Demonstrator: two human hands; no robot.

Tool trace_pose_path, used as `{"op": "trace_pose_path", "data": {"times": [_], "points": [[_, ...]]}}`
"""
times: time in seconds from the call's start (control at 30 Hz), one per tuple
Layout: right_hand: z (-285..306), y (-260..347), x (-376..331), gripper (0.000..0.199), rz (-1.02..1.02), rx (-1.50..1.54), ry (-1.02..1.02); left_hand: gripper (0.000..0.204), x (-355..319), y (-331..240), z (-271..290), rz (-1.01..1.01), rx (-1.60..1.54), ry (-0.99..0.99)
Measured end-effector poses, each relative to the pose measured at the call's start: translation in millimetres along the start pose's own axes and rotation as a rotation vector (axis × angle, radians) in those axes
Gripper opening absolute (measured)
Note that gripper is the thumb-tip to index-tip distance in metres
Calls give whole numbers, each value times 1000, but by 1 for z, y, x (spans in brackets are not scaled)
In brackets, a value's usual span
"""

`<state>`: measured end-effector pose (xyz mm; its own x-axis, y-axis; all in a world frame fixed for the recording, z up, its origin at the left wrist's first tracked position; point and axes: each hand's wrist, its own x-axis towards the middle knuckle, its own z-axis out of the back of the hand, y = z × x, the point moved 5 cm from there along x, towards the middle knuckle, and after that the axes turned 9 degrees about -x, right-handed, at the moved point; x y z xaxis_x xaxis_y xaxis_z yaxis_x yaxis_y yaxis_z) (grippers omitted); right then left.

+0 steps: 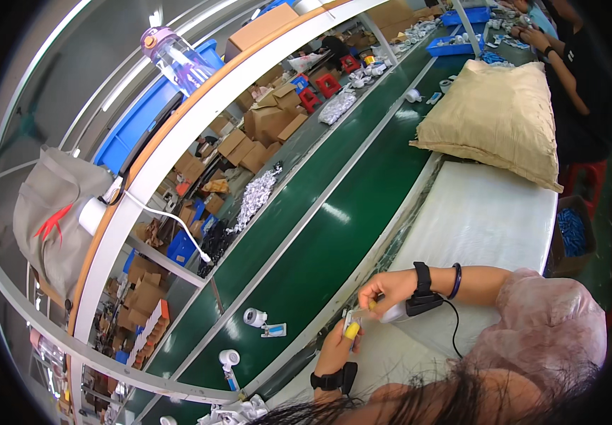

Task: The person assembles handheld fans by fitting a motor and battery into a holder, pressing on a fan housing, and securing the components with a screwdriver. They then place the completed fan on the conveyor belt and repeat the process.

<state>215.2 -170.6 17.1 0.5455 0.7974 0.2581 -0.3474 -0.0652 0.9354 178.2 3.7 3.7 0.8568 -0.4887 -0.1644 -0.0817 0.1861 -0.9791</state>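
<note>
My left hand (333, 352) is closed round a small white part (349, 319), holding it up over the near edge of the white work table (472, 212). A yellow cover is on one of its fingertips. Just beyond and to the right, my right hand (389, 289) bends down to the same spot with its fingers pinched together. Yellow shows at these fingertips too, and whatever they grip is too small to make out. A pale rounded thing (393, 312) lies partly hidden under my right wrist. Both wrists carry black straps, and a dark cable runs from the right one.
A green conveyor belt (334, 212) runs along the left, carrying white round-headed devices (254, 316). More white parts (238, 411) are heaped at the lower edge. A bulky tan sack (490, 120) sits farther up the table. Co-workers' arms (564, 74) show far right. A metal shelf frame (178, 117) arches across the left.
</note>
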Motion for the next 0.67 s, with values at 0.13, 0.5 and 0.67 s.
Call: {"op": "trace_pose_path", "data": {"times": [0.13, 0.5, 0.67], "points": [[-12, -2, 1, 15, -142, 155, 94, 26, -1, 3, 6, 42, -157, 24], [-31, 2, -2, 20, -178, -55, 236, 25, -12, -29, -2, -329, 209, -222], [-15, 29, -4, 24, -101, -824, -450, 32, -16, -34, -4, -425, 271, -421]]}}
